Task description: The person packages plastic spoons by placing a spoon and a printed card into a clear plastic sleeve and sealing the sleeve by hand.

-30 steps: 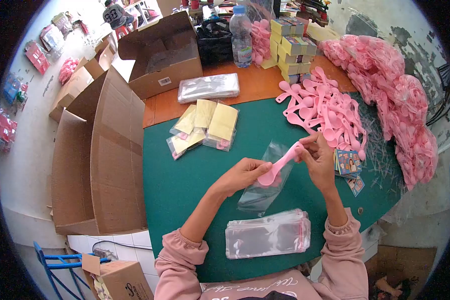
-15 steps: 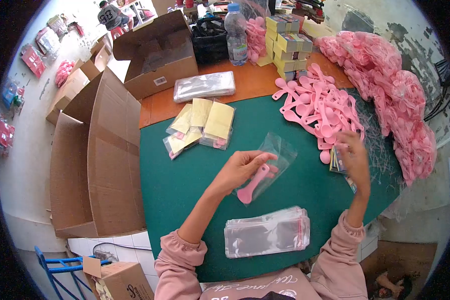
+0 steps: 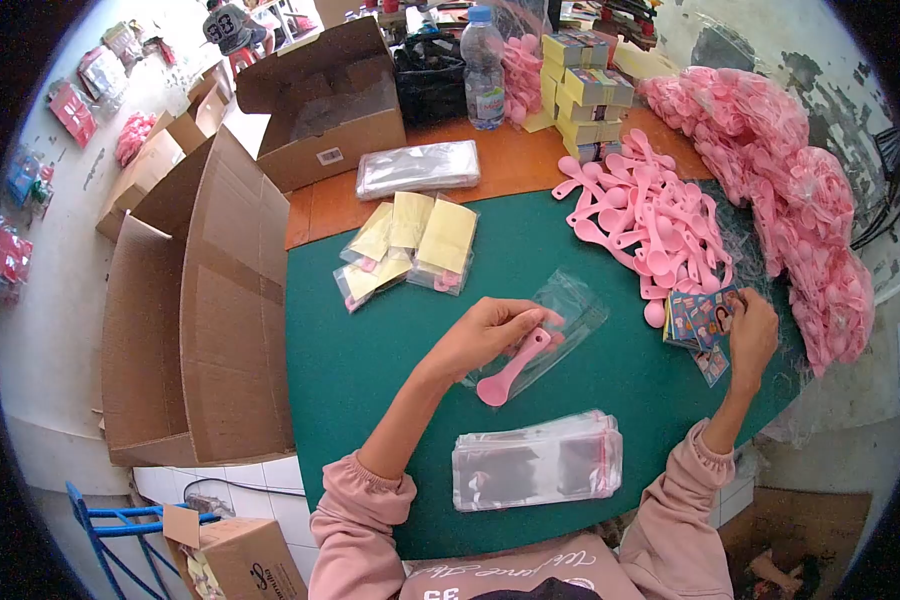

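Note:
My left hand (image 3: pixel 492 335) is closed on a clear plastic bag (image 3: pixel 582 308) and a pink spoon (image 3: pixel 510 376). The spoon's bowl points down toward me; whether it lies inside the bag or against it is hard to tell. At the right, my right hand (image 3: pixel 755 335) pinches the edge of a colourful printed card (image 3: pixel 712 314) at a small stack of cards (image 3: pixel 679 322). Just beyond is a heap of pink spoons (image 3: pixel 650 215). A pile of clear bags (image 3: pixel 535 465) lies in front of me on the green table top (image 3: pixel 390 380).
Filled packets with yellow backs (image 3: pixel 440 238) lie at the far left of the green surface. Behind them are wrapped plastic bags (image 3: pixel 417 168), a water bottle (image 3: pixel 484 75) and stacked card bundles (image 3: pixel 588 100). Cardboard boxes (image 3: pixel 232 300) stand left; a bulging bag of pink spoons (image 3: pixel 815 190) is right.
My right hand has moved down and right from beside the spoon heap onto the cards and now grips one. My left hand keeps hold of the bag and spoon. The view has shifted slightly.

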The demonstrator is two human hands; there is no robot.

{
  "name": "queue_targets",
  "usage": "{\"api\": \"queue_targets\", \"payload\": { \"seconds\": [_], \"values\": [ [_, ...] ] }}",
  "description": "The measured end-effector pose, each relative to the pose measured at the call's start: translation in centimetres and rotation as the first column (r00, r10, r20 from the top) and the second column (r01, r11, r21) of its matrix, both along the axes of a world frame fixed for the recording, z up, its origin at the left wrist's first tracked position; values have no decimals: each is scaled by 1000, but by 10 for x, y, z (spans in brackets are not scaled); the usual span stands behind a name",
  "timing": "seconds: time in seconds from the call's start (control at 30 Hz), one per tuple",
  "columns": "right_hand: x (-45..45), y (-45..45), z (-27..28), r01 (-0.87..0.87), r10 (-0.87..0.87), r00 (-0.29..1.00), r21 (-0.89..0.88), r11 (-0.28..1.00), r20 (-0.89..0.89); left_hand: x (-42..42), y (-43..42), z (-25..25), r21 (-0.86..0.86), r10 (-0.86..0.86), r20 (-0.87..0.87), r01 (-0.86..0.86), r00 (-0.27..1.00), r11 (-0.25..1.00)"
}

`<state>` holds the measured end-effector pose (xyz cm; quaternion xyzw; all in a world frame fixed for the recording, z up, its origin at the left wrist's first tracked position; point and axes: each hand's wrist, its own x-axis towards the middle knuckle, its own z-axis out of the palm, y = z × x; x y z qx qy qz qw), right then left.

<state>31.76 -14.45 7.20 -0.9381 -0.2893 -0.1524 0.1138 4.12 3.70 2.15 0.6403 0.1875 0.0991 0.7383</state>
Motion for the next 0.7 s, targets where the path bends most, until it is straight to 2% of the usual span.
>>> {"api": "queue_targets", "payload": {
  "seconds": [0.03, 0.07, 0.1, 0.13, 0.17, 0.2, 0.23, 0.3, 0.33, 0.4, 0.47, 0.57, 0.63, 0.67, 0.7],
  "values": [
    [-4, 2, 3, -3, 3, 1000, 2, 1000, -1, 0, 0, 0, 35, -11, -10, 11, 1000, 999],
    [-7, 4, 5, -196, 184, 979, 147, 970, 90, -1, 0, 2, 36, -7, -11, 7, 1000, 999],
    [-11, 6, 6, -388, 342, 917, 268, 882, 204, -1, -1, 9, 41, -21, -21, 22, 1000, 999],
    [-23, 14, 8, -389, 343, 917, 269, 881, 203, -1, -2, 13, 46, -38, -33, 40, 999, 998],
    [-42, 25, 11, -409, 505, 862, 525, 747, -47, 0, -4, 13, 46, -40, -34, 41, 999, 998],
    [-59, 34, 13, -316, 676, 699, 747, 584, -232, 2, -7, 12, 30, -10, -24, 11, 1000, 999],
    [-73, 39, 14, -314, 675, 700, 749, 584, -233, 2, -8, 11, 14, 20, -15, -20, 1000, 1000],
    [-91, 45, 15, -220, 788, 466, 810, 543, -402, -1, -3, 6, 24, -3, -42, 4, 999, 1000],
    [-91, 45, 13, -220, 789, 466, 810, 543, -402, -2, -2, 4, 32, -24, -65, 26, 998, 999],
    [-88, 43, 11, -340, 804, 349, 734, 587, -481, -3, -1, 7, 46, -16, -64, 19, 998, 999],
    [-86, 42, 11, -393, 794, 361, 692, 606, -490, -2, -1, 5, 62, -8, -62, 11, 998, 998],
    [-89, 44, 14, -483, 786, 350, 621, 617, -509, 0, -4, -3, 121, -88, -83, 98, 993, 988],
    [-92, 45, 10, -521, 787, 330, 594, 613, -521, 1, -10, 0, 227, -82, -32, 87, 996, 970],
    [-93, 47, 2, -573, 783, 232, 569, 590, -578, 1, -12, 2, 226, -84, -33, 89, 996, 970],
    [-94, 48, -2, -623, 765, 133, 547, 559, -631, 2, -12, 6, 299, -137, -74, 153, 988, 942]
  ]
}}
